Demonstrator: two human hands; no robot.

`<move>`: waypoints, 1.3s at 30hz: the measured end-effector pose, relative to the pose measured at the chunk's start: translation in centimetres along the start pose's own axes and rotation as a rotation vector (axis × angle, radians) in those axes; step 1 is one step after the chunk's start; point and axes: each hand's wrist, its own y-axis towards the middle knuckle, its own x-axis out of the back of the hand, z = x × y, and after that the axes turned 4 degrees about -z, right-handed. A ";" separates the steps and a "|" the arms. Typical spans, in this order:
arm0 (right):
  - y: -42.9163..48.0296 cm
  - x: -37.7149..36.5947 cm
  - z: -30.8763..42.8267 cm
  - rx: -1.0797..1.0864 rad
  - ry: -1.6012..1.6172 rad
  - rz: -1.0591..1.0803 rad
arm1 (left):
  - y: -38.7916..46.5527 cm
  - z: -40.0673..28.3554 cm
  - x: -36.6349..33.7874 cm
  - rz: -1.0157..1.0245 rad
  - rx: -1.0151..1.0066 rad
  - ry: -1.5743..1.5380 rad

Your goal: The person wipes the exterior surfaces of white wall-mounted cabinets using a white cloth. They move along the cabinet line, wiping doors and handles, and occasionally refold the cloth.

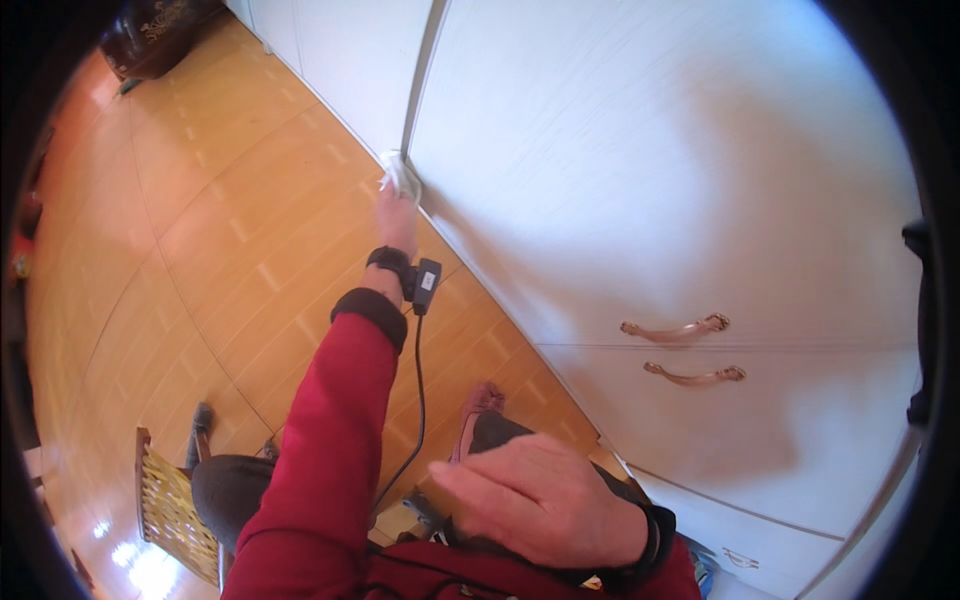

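My left hand reaches far forward and grips a white cloth. The cloth touches the bottom edge of the white cabinet, at the foot of the dark vertical gap between two panels. Most of the fingers are hidden by the cloth, and the hand looks slightly blurred. On that wrist sits a black strap with a small black device and a cable running back to my body. Close to my torso, my right hand hangs in the air with its fingers curled and its back up. Its palm is hidden.
Two copper-coloured handles stick out from the cabinet front. A low stool with a woven yellow seat stands at lower left on the wood floor. My slippered foot rests beside the cabinet. At top left is a dark glazed jar.
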 end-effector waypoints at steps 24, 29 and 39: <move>-1.4 1.4 0.5 -0.018 -0.004 -0.026 | -7.6 5.8 -3.3 0.074 0.140 -0.145; -1.8 2.6 -0.6 -0.053 0.051 -0.070 | -3.9 5.0 -1.7 0.025 0.322 -0.312; -2.8 3.1 -2.8 -0.055 0.127 -0.058 | -1.9 7.3 -2.3 -0.092 0.398 -0.439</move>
